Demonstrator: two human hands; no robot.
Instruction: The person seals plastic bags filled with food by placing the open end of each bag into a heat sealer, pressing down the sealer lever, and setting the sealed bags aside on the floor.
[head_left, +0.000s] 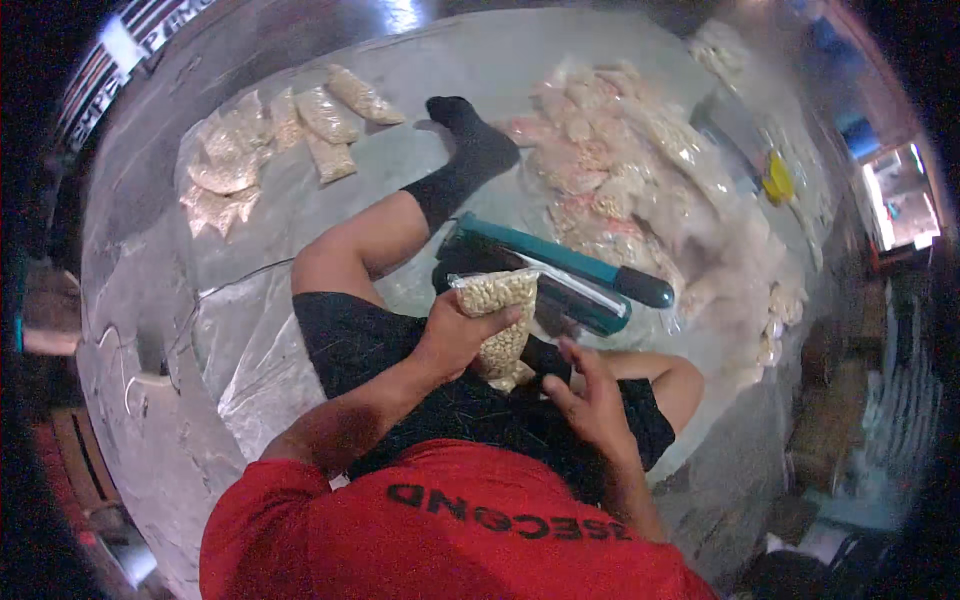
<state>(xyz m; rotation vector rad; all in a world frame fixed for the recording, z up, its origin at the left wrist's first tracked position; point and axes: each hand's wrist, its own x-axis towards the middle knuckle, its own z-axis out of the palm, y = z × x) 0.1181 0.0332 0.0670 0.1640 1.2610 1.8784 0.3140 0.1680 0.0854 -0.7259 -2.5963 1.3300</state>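
My left hand (457, 341) grips a clear plastic bag (504, 349) packed with small pale pieces, perhaps nuts or beans. The bag stands upright above my lap, and its top edge lies against a teal and black hand impulse sealer (555, 249). The sealer rests on the floor between my legs, its long arm slanting down to the right. To the right of the bag, apart from it, my right hand (596, 401) has its fingers spread and holds nothing.
Several filled bags (326, 116) lie on the plastic floor sheet (262, 337) beyond my bent leg. At the right spreads a large heap of similar clear bags (600, 157). A yellow object (778, 178) sits past the heap. A dark cord (247, 277) crosses the sheet.
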